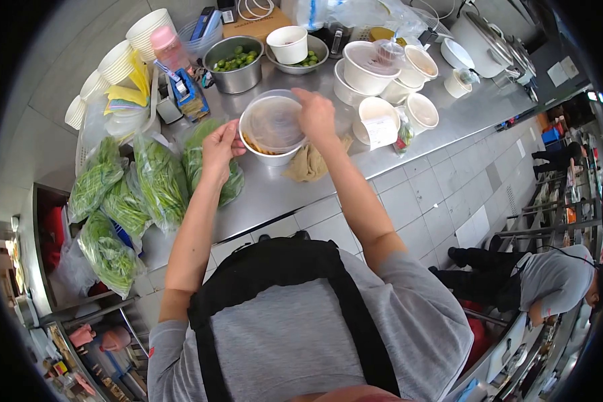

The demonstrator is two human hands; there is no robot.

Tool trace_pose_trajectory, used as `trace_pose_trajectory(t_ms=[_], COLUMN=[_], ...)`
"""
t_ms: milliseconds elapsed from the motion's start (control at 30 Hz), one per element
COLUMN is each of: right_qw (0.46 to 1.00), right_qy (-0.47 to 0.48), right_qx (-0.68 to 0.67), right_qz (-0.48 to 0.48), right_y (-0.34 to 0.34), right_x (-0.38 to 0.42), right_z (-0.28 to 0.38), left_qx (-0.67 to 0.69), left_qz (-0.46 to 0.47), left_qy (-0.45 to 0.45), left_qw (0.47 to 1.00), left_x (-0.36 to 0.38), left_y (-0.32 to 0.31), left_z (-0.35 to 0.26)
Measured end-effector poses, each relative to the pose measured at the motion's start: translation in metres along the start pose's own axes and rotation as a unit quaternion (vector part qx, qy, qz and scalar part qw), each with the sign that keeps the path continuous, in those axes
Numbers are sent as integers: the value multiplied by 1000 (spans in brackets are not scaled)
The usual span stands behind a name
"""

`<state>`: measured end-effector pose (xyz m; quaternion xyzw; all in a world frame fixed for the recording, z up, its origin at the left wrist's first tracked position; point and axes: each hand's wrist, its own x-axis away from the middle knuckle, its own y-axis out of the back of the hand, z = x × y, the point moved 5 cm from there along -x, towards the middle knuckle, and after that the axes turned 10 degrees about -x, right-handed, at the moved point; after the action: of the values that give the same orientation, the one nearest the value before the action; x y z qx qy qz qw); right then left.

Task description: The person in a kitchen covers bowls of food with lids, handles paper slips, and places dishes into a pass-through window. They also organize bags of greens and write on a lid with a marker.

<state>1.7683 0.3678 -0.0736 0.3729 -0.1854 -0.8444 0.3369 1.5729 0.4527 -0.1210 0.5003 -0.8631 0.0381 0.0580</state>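
A white takeaway bowl (272, 159) with yellowish-brown food stands at the front of the steel counter. Over its top lies a translucent plastic lid (273, 122), tilted or not fully seated as far as I can see. My left hand (220, 149) pinches the left rim of the bowl. At the far right edge of the lid, my right hand (316, 115) is closed with its fingertips on the rim; part of its grip is hidden. A crumpled brown cloth (309, 163) lies beside the bowl, below my right wrist.
Bagged leafy greens (157, 174) crowd the left. Behind are a steel pot (233, 80) of green produce and a white tub (288, 45). Lidded containers (372, 70) cluster right, one with a paper slip (380, 132). Another person (549, 278) stands far right.
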Motion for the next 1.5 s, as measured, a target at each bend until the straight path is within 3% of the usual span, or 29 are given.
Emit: trace_pose_trajectory(t_ms=[100,200,333,433,633,733,833,933,1033,1133,1233,1333,1500], right_qw=[997,994,996,998,989,964,947,942,935,929,940,942,944], right_qy=[7,7,60,32,-2,191,131,122,122,127,153,151,131], right_qx=[43,87,17,-13,23,89,126,117,140,187,188,194,192], right_qz=[67,72,67,60,145,162,264,288,302,292,240,227,235], right_y=[-17,-25,-17,-6,-18,-34,-35,-41,-41,-40,-45,-46,-46], right_x=[-2,-1,-3,-9,-4,0,3,3,4,8,12,12,13], right_z=[10,4,4,-1,12,18,26,19,24,33,29,27,25], left_qx=[-17,-85,-118,-137,-147,-143,-170,-247,-419,-405,-279,-158,13], left_qz=[-29,-49,-53,-49,-66,-65,-77,-58,-49,1,35,99,69], left_qy=[35,36,34,47,33,34,48,23,-29,33,115,252,324], left_qw=[999,995,991,988,986,987,981,967,906,914,953,950,944], left_x=[-8,-11,-14,-16,-17,-18,-21,-26,-31,-34,-34,-9,29], left_y=[3,2,4,3,1,0,-1,-1,-5,-6,0,1,-17], left_z=[2,-4,-10,-15,-16,-16,-17,-22,-37,-35,-19,-12,-5])
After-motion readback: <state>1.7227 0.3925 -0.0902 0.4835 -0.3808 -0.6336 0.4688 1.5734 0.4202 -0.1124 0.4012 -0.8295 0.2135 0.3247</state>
